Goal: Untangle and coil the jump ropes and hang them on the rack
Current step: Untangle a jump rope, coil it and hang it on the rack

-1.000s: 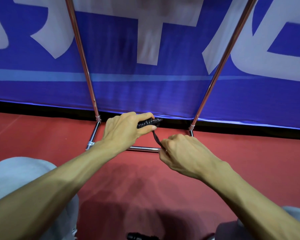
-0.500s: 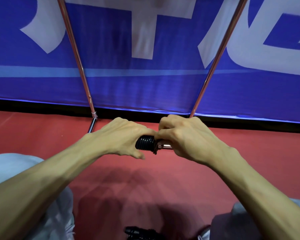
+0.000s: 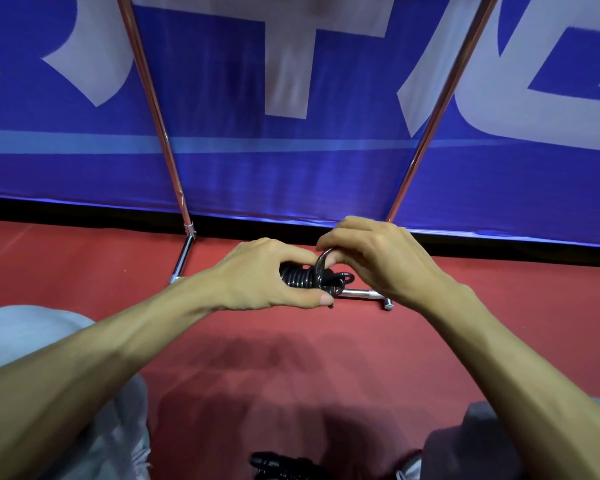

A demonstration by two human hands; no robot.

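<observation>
A black jump rope (image 3: 300, 276) is wound into a tight coil low over the red floor, just in front of the rack's base bar. My left hand (image 3: 260, 271) grips the coil from the left, thumb underneath. My right hand (image 3: 371, 258) pinches a loop of the rope's loose end (image 3: 321, 259) that arches over the coil's right end. A small loop sticks out at the right of the coil. The metal rack (image 3: 359, 292) stands behind, its two poles rising left and right.
A blue banner with white characters (image 3: 291, 98) hangs close behind the rack. Another black jump rope bundle (image 3: 281, 465) lies on the red floor (image 3: 291, 358) at the bottom edge, between my knees in grey trousers (image 3: 32, 341).
My right hand has lifted a loop of the rope's end up over the coil. The coil now shows more turns between my hands. Both hands stay close together.
</observation>
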